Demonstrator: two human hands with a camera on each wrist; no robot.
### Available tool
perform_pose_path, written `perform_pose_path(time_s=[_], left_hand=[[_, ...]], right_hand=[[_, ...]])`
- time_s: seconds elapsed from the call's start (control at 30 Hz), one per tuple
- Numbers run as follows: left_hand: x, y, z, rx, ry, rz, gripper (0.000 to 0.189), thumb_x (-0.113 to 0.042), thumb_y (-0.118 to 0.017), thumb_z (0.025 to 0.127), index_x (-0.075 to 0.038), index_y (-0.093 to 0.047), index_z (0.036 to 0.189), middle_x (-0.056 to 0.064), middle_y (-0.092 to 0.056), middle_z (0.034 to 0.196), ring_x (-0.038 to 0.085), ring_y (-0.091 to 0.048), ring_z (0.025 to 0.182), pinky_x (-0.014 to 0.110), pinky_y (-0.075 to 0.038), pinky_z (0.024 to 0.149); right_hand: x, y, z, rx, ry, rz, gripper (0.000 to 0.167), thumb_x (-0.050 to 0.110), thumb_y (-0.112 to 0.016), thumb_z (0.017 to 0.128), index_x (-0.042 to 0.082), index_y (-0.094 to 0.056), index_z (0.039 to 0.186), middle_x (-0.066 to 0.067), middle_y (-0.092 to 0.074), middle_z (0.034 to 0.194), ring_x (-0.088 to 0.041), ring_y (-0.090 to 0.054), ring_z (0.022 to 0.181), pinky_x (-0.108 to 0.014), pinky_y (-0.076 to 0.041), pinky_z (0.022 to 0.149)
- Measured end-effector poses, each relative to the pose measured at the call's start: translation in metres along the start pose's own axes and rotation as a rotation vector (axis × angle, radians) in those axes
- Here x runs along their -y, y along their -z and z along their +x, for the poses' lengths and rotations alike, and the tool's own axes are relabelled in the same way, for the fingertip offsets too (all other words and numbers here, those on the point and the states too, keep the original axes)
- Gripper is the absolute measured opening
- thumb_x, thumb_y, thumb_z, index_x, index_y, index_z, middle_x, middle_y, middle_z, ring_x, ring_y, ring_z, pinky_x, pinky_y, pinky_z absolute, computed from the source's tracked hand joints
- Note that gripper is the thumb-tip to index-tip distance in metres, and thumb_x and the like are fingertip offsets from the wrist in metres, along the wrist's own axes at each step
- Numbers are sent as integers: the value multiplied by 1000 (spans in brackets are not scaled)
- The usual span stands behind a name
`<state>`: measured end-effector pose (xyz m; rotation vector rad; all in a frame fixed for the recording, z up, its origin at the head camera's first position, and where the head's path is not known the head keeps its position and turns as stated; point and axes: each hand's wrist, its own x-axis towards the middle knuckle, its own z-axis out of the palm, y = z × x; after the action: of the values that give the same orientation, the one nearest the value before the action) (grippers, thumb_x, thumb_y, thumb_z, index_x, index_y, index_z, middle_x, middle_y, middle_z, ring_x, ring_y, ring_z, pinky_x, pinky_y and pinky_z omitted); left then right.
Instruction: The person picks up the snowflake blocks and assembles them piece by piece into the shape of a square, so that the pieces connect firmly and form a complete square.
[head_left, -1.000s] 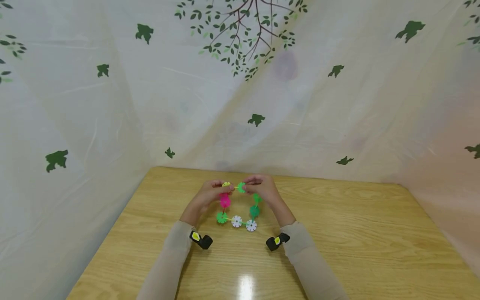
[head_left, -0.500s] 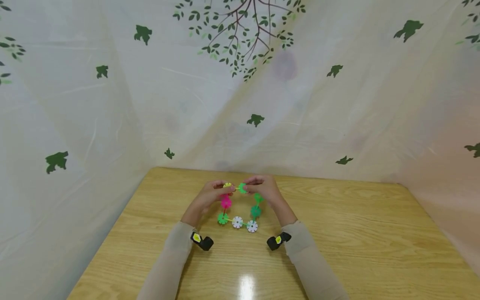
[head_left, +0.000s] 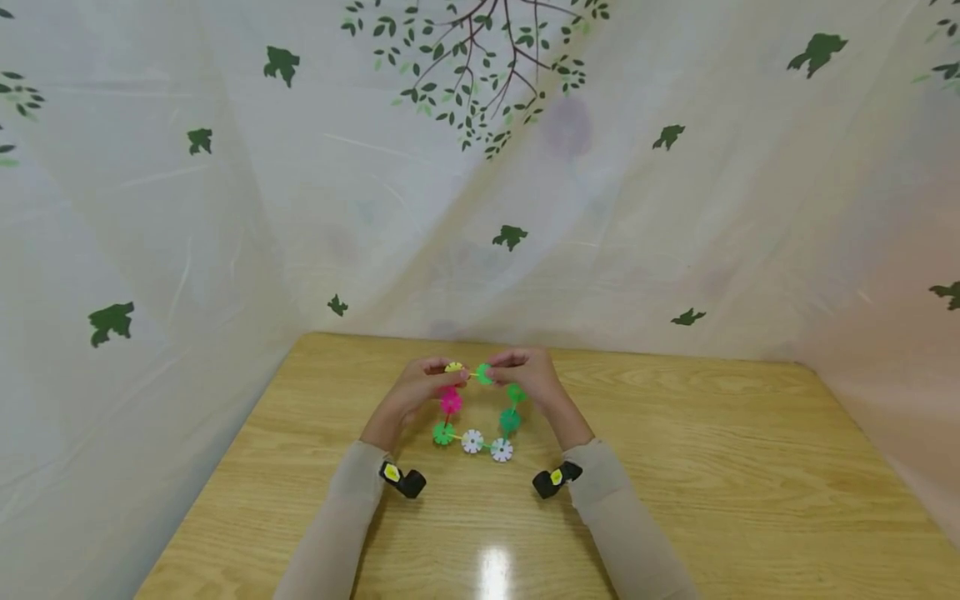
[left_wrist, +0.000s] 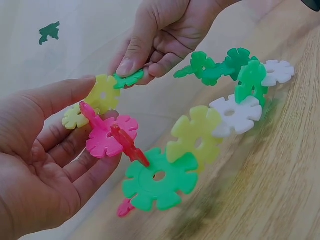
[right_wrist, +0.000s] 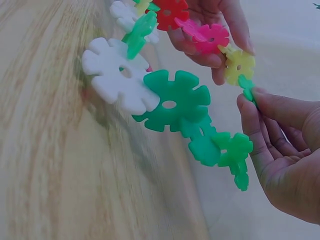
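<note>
Plastic snowflake discs with slotted edges are joined edge to edge in a bent chain, lifted at the far side. My left hand (head_left: 416,387) holds its yellow end part, thumb on a yellow disc (left_wrist: 102,95), with a pink disc (left_wrist: 112,136) by the fingers. Between thumb and forefinger, my right hand (head_left: 531,379) pinches a green disc (right_wrist: 247,89) joined to that yellow one. The chain's other end, a small green disc (right_wrist: 241,181), hangs free below the right hand, a gap apart. White discs (head_left: 472,442) lie along the near side, beside a green corner disc (left_wrist: 160,180).
A wooden table (head_left: 712,467) spreads under the hands. Behind it hangs a pale cloth (head_left: 420,208) printed with leaves and birds. Black wrist cameras (head_left: 405,482) sit at both cuffs.
Both hands keep their grip on the yellow and green discs almost without moving. The chain holds its shape, with only a slight shift of the whole view.
</note>
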<state>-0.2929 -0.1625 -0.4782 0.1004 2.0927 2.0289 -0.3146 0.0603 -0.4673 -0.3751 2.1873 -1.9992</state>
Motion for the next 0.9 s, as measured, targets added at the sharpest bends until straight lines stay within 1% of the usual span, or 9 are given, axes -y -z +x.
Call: perform_pose_path(time_s=[0.17, 0.37, 0.47, 0.53, 0.63, 0.73, 0.8, 0.9], left_hand=[[-2, 1, -1, -6, -3, -10, 15, -13, -73, 94, -3, -74, 105, -6, -76, 85, 11, -73, 86, 25, -59, 77], [-1, 1, 0, -6, -6, -15, 18, -12, -73, 93, -1, -74, 108, -6, -76, 87, 9, -73, 84, 24, -59, 77], [-1, 2, -1, -4, -3, -17, 22, -11, -73, 93, 1, -74, 111, -6, -77, 87, 9, -73, 84, 24, -59, 77], [0, 1, -1, -5, 0, -26, 21, -11, -73, 93, 1, -74, 110, -5, -77, 87, 9, -73, 84, 23, -59, 77], [1, -1, -1, -9, -6, -52, 17, -8, -73, 93, 1, -74, 107, -5, -77, 86, 8, -73, 82, 22, -59, 75], [1, -2, -2, -10, -10, -62, 15, -5, -72, 93, 1, -74, 105, -5, -77, 86, 8, -74, 82, 22, -59, 75], [-1, -1, -2, -5, -9, -48, 17, -7, -72, 93, 2, -74, 107, -3, -77, 88, 8, -74, 83, 23, -59, 76], [-4, 2, -3, 9, -8, 1, 21, -12, -74, 93, 2, -74, 110, 2, -79, 94, 10, -74, 86, 25, -59, 79]], right_hand=[[-1, -1, 1, -5, 9, 4, 20, -4, -76, 87, -13, -72, 105, -4, -77, 84, -10, -71, 67, -34, -64, 71], [-1, -2, 0, -5, 32, 7, 20, -5, -76, 87, -15, -71, 104, -11, -77, 86, -10, -70, 66, -29, -63, 67], [0, -3, -1, -3, 39, 13, 21, -5, -76, 87, -16, -71, 104, -15, -77, 88, -10, -70, 66, -29, -63, 67], [-1, -4, -1, -9, 41, 25, 21, -6, -76, 86, -16, -71, 103, -16, -77, 88, -11, -70, 65, -30, -63, 67], [-3, -5, -1, -20, 43, 49, 21, -6, -77, 85, -17, -71, 102, -14, -77, 86, -12, -70, 64, -32, -63, 67], [-4, -5, -1, -30, 41, 71, 21, -8, -77, 85, -18, -70, 102, -9, -77, 83, -12, -69, 62, -31, -63, 66], [-4, -6, 0, -27, 41, 73, 20, -8, -76, 85, -18, -70, 101, -6, -76, 81, -12, -69, 62, -28, -62, 64], [-4, -6, 1, -14, 44, 71, 19, -7, -76, 86, -17, -70, 101, -4, -76, 79, -12, -70, 63, -27, -62, 64]])
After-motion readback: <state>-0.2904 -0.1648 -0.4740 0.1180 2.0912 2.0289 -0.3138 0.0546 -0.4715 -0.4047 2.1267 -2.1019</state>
